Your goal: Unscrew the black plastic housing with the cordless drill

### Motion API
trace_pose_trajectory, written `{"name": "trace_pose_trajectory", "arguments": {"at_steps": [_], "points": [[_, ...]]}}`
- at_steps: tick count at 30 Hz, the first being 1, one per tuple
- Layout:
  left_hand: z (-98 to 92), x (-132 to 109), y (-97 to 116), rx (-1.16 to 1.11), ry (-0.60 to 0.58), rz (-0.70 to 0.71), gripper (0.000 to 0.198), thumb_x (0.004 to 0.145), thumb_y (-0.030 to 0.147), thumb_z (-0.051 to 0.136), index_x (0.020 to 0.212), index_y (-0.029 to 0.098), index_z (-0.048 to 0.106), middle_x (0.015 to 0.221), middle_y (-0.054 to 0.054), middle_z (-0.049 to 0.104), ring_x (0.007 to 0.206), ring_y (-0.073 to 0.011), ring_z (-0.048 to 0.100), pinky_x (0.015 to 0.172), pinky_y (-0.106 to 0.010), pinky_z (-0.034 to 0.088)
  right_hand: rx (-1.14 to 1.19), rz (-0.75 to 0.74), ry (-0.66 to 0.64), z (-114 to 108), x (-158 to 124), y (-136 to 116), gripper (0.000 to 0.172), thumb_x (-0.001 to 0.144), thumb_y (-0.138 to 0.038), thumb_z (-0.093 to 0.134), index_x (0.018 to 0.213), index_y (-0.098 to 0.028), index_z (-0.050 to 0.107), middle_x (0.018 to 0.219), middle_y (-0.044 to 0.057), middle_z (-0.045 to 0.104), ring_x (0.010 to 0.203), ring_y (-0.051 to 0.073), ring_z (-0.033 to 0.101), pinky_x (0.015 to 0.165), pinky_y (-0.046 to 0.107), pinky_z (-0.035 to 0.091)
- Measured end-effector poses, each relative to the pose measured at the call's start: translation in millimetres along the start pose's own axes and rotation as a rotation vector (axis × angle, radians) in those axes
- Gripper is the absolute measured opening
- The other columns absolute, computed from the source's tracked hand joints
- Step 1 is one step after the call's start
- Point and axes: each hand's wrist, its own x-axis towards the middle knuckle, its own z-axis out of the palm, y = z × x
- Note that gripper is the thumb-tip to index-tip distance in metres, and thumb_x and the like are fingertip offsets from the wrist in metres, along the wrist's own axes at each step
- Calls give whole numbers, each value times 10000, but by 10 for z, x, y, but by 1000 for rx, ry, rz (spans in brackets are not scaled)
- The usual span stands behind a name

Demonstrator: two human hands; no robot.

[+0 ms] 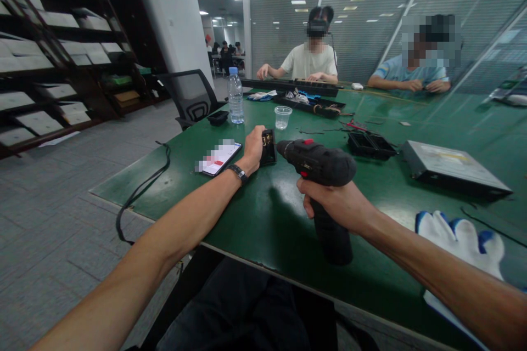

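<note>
My right hand [329, 200] is wrapped round the handle of a black cordless drill [319, 162] with red details. The drill's chuck points left, close to a small black tray [269, 148] that my left hand [253, 151] grips by its left side. Small brass-coloured pieces show inside the tray, which is tilted toward me. Whether the drill's tip touches anything in it I cannot tell. A phone [220, 158] with a lit screen lies just left of my left hand.
Behind my hands stand a clear plastic cup [282, 117] and a water bottle [236, 97]. To the right are black trays [373, 145], a flat metal box [455, 167] and white-blue gloves [461, 241]. A strap [144, 192] hangs over the table's left edge. Two people sit across.
</note>
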Motion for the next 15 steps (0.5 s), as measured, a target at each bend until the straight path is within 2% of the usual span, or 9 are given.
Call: {"name": "trace_pose_trajectory", "arguments": {"at_steps": [15], "points": [[13,-36,43,9,6,3,361,935,584,679,852,242,598,789,-8,624,771,-196,613,721,-316,506,5,-10,-7,-7,1,9,345,847,-353,658,526,-261,574,501,57,657,492,176,565,569,328,464]]}}
